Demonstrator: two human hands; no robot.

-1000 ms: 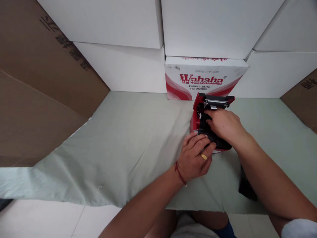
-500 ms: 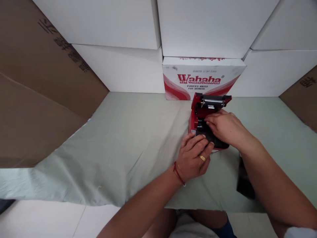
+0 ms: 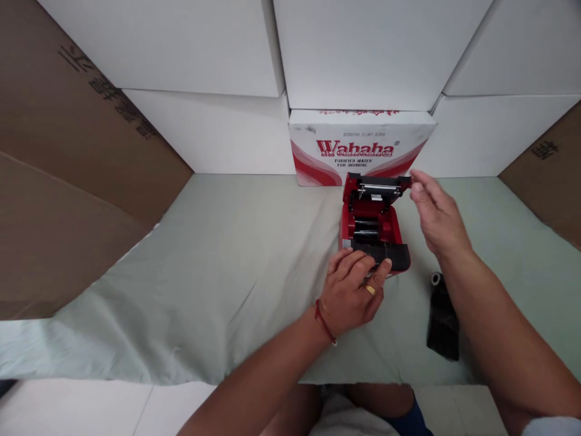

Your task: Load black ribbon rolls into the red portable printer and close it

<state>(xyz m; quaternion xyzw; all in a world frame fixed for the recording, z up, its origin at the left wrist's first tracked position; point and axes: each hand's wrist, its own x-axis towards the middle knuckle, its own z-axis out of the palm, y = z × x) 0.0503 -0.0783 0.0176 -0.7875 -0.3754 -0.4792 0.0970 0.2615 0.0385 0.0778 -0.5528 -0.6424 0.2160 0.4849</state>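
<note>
Printer [image 3: 387, 232] stands open, a hand at front and a hand at its lid [image 3: 380, 181]

The red-and-black machine, by its look a desktop label printer, sits right of centre on the pale green cloth [image 3: 227, 254], just in front of the Wahaha water carton [image 3: 358, 148]. Its lid is raised at the back, and glossy dark rollers [image 3: 365, 229] show in the red bay.

The person's left hand [image 3: 355, 287] lies with fingers spread over the black front cover [image 3: 397, 257], pressing rather than gripping. The right hand [image 3: 438, 218] is loosely open beside the lid's right corner, thumb and fingers narrowly parted, with nothing visible in it; whether the fingertips touch the edge cannot be told.

The casing looks like stiff plastic, probably heavy enough to sit steady, though the loose cloth might let it slide, so a palm on the front makes a sensible brace. The lid should be light and rigid on its hinge, best held by its outer corners, clear of the metal bar [image 3: 381, 188].

Near the right forearm lies a black ribbon roll [image 3: 443, 321]. Its shiny film is likely slippery and easily creased; the pale core end [image 3: 436, 278] would be the safer hold.
</note>
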